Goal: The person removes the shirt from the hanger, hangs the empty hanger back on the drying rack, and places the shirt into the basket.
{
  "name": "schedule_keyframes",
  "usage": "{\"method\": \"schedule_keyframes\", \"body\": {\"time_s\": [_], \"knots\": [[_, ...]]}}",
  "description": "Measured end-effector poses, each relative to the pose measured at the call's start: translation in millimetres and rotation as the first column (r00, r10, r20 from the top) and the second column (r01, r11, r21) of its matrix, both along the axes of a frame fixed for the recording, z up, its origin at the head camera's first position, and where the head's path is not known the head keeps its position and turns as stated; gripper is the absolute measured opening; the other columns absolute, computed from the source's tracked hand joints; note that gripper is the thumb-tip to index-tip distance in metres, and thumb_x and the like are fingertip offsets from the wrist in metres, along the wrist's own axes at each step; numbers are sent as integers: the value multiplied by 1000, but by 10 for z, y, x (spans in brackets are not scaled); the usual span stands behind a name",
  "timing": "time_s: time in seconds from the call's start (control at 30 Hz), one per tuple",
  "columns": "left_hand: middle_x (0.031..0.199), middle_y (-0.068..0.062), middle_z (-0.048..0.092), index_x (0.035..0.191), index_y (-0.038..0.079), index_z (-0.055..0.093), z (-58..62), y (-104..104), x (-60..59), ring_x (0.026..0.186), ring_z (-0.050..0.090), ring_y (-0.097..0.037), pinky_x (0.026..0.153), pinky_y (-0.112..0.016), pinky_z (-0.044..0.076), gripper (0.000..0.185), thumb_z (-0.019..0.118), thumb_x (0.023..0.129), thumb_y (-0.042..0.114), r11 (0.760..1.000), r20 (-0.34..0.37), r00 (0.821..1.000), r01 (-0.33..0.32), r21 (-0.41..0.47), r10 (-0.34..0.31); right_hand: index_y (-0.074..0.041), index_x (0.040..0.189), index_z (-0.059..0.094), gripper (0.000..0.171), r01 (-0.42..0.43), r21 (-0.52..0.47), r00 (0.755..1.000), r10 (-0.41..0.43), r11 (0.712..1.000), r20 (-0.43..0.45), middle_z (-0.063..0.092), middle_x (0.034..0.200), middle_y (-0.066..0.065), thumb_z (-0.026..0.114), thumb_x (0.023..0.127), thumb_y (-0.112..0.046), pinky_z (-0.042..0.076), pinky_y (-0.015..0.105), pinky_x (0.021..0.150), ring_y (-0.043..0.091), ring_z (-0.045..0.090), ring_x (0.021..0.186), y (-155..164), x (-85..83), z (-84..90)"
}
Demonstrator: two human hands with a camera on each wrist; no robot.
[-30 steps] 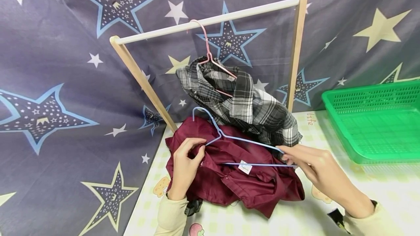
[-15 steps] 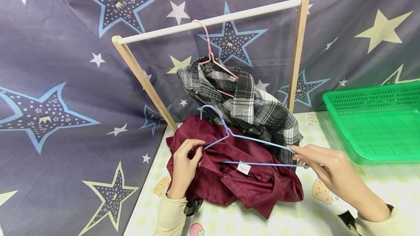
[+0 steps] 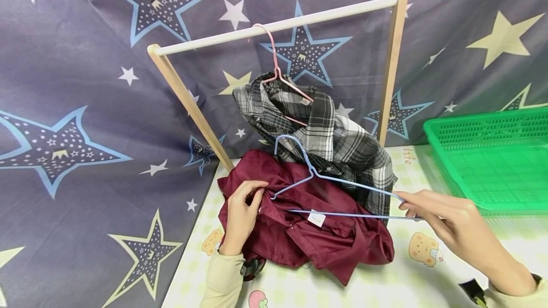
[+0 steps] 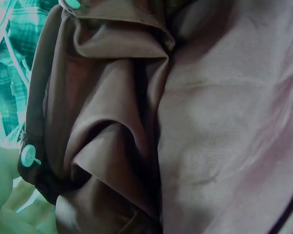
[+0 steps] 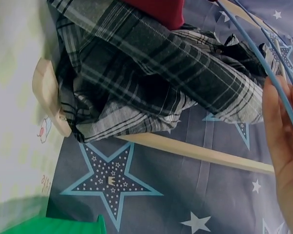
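Note:
A maroon shirt point(image 3: 325, 246) lies bunched on the table, its white label showing at the collar. My left hand point(image 3: 244, 210) pinches the shirt's edge between thumb and fingers; in the left wrist view its folds and a button fill most of the picture. With my right hand point(image 3: 449, 222) I grip the right end of a blue clothes hanger point(image 3: 355, 184). The hanger's hook points up and left, and its left shoulder end lies at the collar opening close to my left fingers. Part of its lower bar is over the maroon cloth near the label.
Behind stands a rack with a white rail point(image 3: 334, 14) and wooden posts. A black-and-white plaid shirt point(image 3: 355, 132) hangs from it on a pink hanger point(image 3: 275, 56). To the right sits a green perforated basket point(image 3: 454, 175). A starry cloth point(image 3: 85, 213) backs the table.
My right hand has drawn the blue hanger to the right, so more of its left shoulder shows out of the maroon shirt. The left hand keeps its hold in nearly the same place.

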State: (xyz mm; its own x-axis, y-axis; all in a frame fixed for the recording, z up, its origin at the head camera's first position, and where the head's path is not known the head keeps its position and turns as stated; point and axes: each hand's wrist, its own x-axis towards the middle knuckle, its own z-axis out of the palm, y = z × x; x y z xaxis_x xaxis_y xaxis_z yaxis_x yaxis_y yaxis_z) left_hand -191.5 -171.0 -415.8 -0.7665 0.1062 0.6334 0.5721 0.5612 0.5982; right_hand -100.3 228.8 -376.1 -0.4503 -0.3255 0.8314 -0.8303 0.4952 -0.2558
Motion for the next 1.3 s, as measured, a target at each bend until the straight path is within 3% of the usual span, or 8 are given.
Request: {"method": "schedule_keyframes", "body": {"time_s": [0.43,0.87,1.03,1.3], "knots": [[95,3,72,102,16,76,-121,-81,-109,81,67,-13,72,-15,50,18,68,92,3,1000,-12,1000,-13,15,14,6,112,71,42,-11,-22,1000,11,1000,-11,69,82,-7,47,105,-28,48,6,77,-5,61,80,77,29,75],[96,0,72,102,15,76,-168,-115,-147,82,67,-14,74,-12,49,18,68,92,2,999,18,999,-49,4,48,9,110,71,41,-27,-50,999,26,998,-21,69,83,-6,49,105,-26,48,6,75,-6,62,83,127,61,146],[95,-1,72,101,15,75,-192,-140,-140,82,67,-13,74,-12,49,18,68,92,1,997,53,996,-77,-3,78,10,108,71,42,-29,-59,1000,28,998,-13,70,84,-6,50,104,-26,47,7,68,-6,62,82,160,86,175],[93,-1,71,101,13,74,-229,-167,-130,82,67,-13,74,-13,50,17,68,92,1,995,90,991,-97,-3,97,11,107,71,44,10,-89,1000,-8,996,19,72,88,-8,52,103,-29,46,4,84,-8,64,84,194,137,225]]}}
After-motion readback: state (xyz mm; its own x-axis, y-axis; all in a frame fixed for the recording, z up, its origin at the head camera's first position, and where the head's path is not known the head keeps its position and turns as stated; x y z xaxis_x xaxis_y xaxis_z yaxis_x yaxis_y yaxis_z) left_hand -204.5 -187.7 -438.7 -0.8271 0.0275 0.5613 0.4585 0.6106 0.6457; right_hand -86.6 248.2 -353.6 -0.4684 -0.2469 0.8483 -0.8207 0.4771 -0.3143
